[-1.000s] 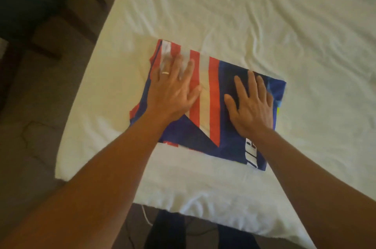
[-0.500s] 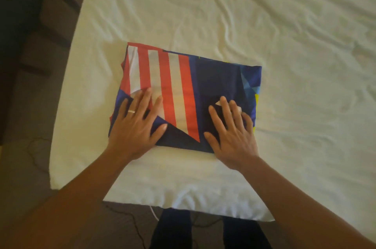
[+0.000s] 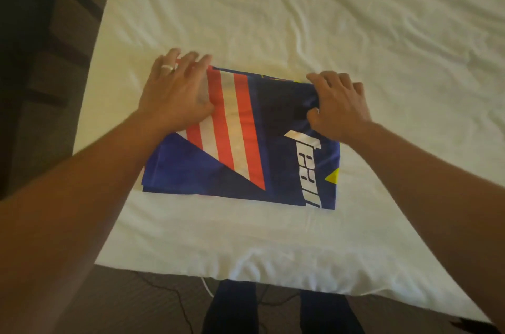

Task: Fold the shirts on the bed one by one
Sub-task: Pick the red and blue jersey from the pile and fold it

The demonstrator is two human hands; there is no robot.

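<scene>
Dark trouser legs are standing nearest you, at the bed's foot edge, with thin cables trailing over the brown floor beside them. White sheet covering the bed is lying rumpled, and the folded shirt is resting flat on it near that edge, blue with red and white stripes, a yellow patch, and white block lettering running sideways that you cannot quite read. Your left hand, wearing a ring, is gripping the shirt's far left corner, fingers curling over the edge. Your right hand is pinching the far right corner, thumb on top and fingers tucked behind
</scene>
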